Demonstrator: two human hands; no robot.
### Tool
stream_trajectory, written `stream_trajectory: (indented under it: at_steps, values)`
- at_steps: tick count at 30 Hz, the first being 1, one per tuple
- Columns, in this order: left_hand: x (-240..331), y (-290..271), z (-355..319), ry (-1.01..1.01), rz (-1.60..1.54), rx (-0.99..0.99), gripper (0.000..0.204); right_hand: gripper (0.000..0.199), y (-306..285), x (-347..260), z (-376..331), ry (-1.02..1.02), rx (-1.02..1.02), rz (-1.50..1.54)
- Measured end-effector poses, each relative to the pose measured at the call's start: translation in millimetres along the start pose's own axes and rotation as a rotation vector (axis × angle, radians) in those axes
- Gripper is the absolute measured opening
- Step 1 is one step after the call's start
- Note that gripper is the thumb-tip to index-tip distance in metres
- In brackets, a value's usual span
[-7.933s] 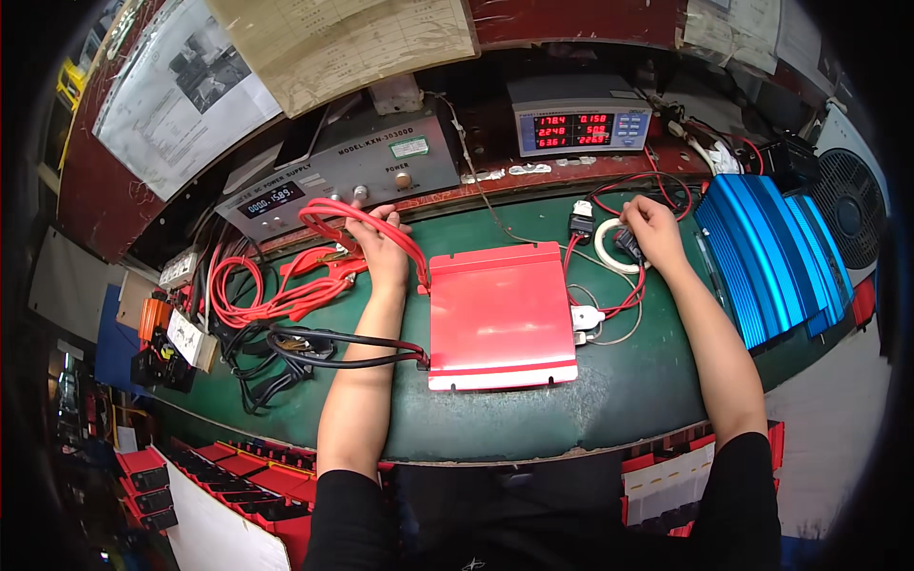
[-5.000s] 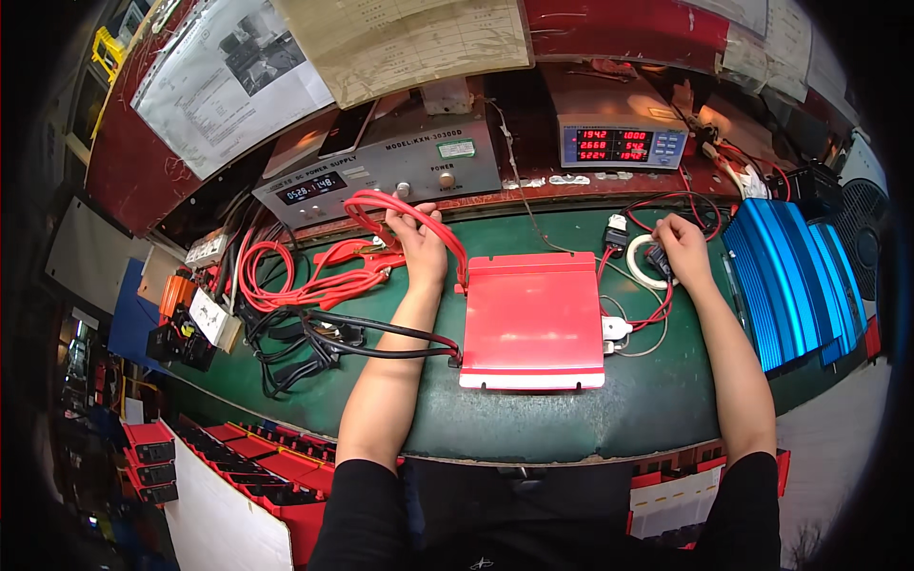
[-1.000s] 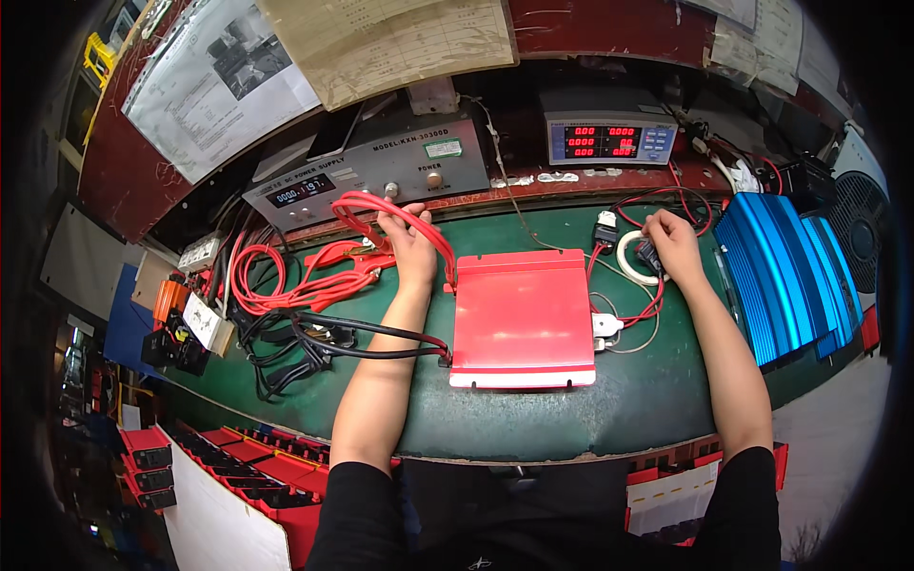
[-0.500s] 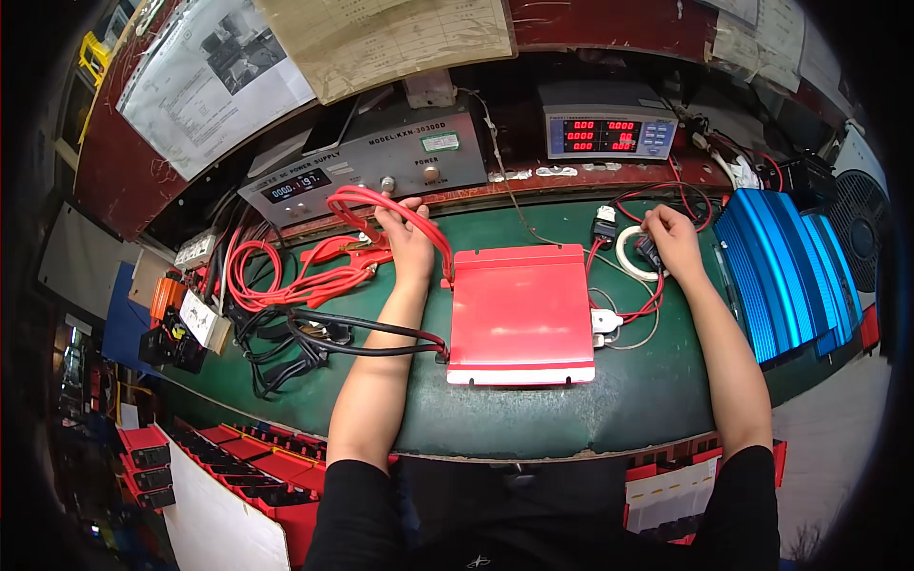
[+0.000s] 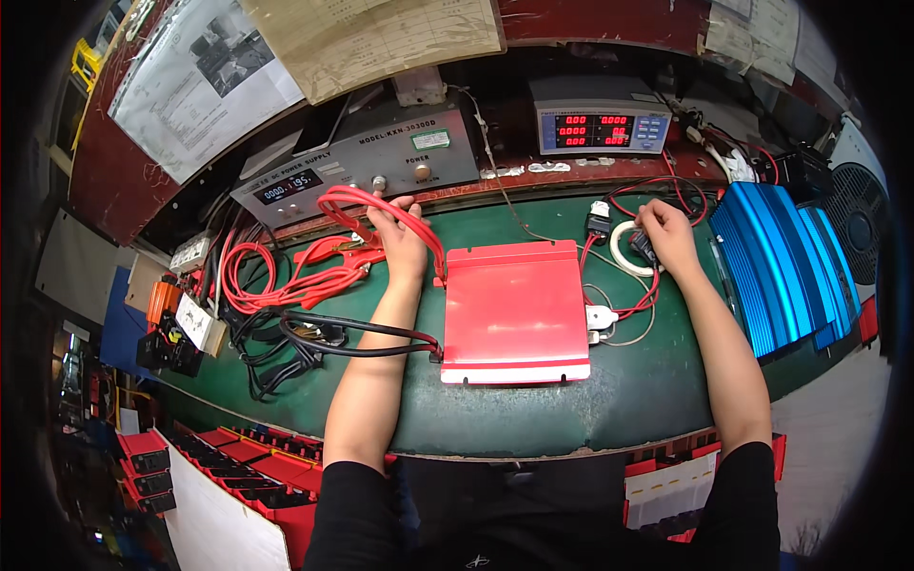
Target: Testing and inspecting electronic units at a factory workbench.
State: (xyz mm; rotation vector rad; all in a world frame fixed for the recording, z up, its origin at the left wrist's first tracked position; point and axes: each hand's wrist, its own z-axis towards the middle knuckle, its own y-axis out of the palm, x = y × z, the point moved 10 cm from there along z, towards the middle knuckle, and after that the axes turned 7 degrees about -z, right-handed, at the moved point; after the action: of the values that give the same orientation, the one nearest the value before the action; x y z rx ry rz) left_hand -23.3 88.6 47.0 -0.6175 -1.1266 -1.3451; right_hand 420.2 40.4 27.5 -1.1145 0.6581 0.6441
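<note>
A red metal box [image 5: 516, 309] lies in front of me on the green bench mat. Thick red cables [image 5: 367, 198] and black cables [image 5: 367, 328] come out of its left side. My left hand [image 5: 402, 243] is behind the looped red cables, fingers apart below the knobs of the grey power supply [image 5: 381, 143]. The cables partly cover those fingers. Beside it lie red clamps [image 5: 333, 252]. My right hand [image 5: 668, 236] is closed on a black plug [image 5: 644, 249] over a white ring [image 5: 621, 249]. Thin red wires run toward a white connector [image 5: 601, 318] at the box's right side.
A meter with red digits [image 5: 602, 131] stands at the back. Blue finned housings [image 5: 776, 271] stand at the right. Coiled red cable [image 5: 252, 276] and an orange device [image 5: 164, 300] lie at the left. Another black-and-white plug [image 5: 598, 221] sits near my right hand.
The view has shifted slightly, so the bench appears a little farther left. Digits on the power supply's display have changed. Both hands stay at nearly the same places.
</note>
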Motion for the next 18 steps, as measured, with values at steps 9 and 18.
stream_trajectory:
  at_steps: [9, 18]
  values:
    - [-0.3, -0.2, -1.1, -0.007, 0.050, 0.002, 0.065, 0.026, -1.8, -0.7, 0.2, -0.013, 0.012, 0.035]
    - [0.6, 2.4, -0.2, -0.008, 0.046, -0.016, 0.063, 0.027, -2.1, 0.5, -0.6, 0.001, 0.008, 0.011]
